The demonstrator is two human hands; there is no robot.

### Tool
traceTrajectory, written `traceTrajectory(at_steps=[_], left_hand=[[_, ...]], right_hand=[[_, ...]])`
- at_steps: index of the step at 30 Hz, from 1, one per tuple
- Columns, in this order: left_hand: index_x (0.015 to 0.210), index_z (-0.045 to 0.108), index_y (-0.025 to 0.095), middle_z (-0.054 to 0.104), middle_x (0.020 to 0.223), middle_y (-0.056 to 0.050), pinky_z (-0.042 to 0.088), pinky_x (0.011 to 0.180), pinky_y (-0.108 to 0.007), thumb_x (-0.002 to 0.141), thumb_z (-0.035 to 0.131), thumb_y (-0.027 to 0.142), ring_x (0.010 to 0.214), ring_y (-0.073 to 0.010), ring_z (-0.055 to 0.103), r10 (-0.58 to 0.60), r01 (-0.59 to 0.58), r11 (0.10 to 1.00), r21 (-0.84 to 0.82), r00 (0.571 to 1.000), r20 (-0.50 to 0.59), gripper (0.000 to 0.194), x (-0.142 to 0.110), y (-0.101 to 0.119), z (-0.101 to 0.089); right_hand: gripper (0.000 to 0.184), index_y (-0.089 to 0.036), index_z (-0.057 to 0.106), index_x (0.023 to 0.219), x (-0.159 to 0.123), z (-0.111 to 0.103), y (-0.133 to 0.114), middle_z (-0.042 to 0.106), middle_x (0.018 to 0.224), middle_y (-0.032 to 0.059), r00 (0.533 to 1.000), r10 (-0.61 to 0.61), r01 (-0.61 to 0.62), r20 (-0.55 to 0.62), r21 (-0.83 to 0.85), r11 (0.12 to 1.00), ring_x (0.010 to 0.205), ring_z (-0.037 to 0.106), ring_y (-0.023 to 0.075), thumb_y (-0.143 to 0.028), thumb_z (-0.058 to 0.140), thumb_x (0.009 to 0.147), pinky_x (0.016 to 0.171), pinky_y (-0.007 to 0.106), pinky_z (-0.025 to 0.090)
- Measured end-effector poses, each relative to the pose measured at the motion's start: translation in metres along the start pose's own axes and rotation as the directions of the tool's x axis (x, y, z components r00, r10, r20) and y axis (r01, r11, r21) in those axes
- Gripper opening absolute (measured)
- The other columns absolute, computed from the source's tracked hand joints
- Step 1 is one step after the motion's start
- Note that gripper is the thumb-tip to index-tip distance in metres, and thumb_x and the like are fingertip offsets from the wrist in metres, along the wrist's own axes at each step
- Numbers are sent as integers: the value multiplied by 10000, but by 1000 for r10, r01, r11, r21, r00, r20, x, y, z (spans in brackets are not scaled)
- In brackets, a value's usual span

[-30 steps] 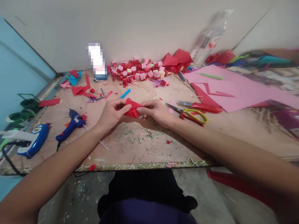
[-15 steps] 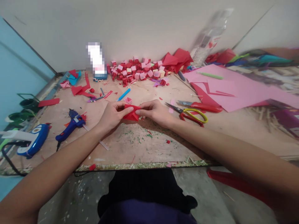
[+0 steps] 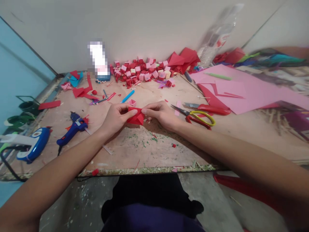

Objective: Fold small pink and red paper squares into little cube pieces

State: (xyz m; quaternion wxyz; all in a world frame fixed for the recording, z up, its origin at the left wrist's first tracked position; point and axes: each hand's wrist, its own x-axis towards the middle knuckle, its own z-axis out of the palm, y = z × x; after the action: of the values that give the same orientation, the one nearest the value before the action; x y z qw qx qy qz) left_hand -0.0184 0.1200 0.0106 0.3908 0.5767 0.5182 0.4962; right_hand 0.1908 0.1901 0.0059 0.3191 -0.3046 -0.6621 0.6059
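A small piece of folded red paper [image 3: 135, 118] is held between my two hands, just above the middle of the table. My left hand [image 3: 117, 116] pinches its left side, thumb on top. At the upper right edge, my right hand [image 3: 160, 115] grips it between thumb and fingers. The fingertips behind the paper are hidden. Just beyond it sits a small open pink paper box [image 3: 131, 102]. Scissors with one yellow and one red handle [image 3: 202, 118] lie right of my right hand, beside a red-handled cutting tool [image 3: 212, 108].
Many small red and pink paper cubes [image 3: 145, 72] are piled against the wall. A blue glue gun [image 3: 72, 129] lies at left, near a blue-and-white object [image 3: 33, 145]. Pink paper sheets [image 3: 256, 87] and a leaning plastic bottle [image 3: 217, 38] are at right. A bright, blurred-out phone-like shape [image 3: 98, 59] stands behind.
My right thumb has shifted slightly up and right along the red paper, toward its upper edge. Both hands keep their hold. The whole view has shifted a little.
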Motion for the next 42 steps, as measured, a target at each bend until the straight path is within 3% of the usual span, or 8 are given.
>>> traceTrajectory(at_steps=[3,6,14,18,31,42], left_hand=[[839,802,180,801,837,-48,647,716,-359,823,856,414,741,-189,709,-49,44,995,-93,998,-49,241,1,3,1],[834,805,178,797,807,-38,615,675,-328,798,852,390,708,-176,689,-77,70,990,-119,995,-57,221,1,6,1],[813,825,191,828,863,-54,616,758,-342,780,839,308,780,-198,723,50,-50,998,32,999,-14,122,1,11,1],[813,851,202,832,855,-48,606,794,-345,817,841,324,803,-201,724,93,-92,991,95,996,-6,122,0,8,2],[784,824,197,772,789,-26,534,702,-314,837,829,299,691,-148,624,12,-10,997,-73,1000,27,116,-1,5,4],[742,781,186,753,752,-21,534,684,-303,802,822,288,680,-151,631,10,-9,1000,-22,1000,24,125,-1,10,3]], right_hand=[[249,-204,849,855,0,-1,0,771,819,40,1000,6,-6,-2,68,998,712,640,160,-452,861,836,674,315,522],[236,-199,850,865,0,0,0,772,825,36,1000,-8,8,16,25,1000,695,636,158,-431,872,824,674,322,524],[167,-197,832,822,-2,2,-5,734,723,20,996,-39,52,76,-183,982,685,623,169,-348,777,869,683,332,475],[206,-195,840,848,-2,2,-5,756,755,31,993,-47,70,109,-224,972,704,622,174,-384,770,890,677,332,466],[283,-158,811,860,1,-2,-3,723,773,18,982,-86,112,167,-152,982,700,561,147,-434,780,916,685,316,425],[269,-156,827,893,1,-4,-3,736,804,33,971,-76,118,228,-178,977,727,582,158,-413,762,932,688,317,425]])
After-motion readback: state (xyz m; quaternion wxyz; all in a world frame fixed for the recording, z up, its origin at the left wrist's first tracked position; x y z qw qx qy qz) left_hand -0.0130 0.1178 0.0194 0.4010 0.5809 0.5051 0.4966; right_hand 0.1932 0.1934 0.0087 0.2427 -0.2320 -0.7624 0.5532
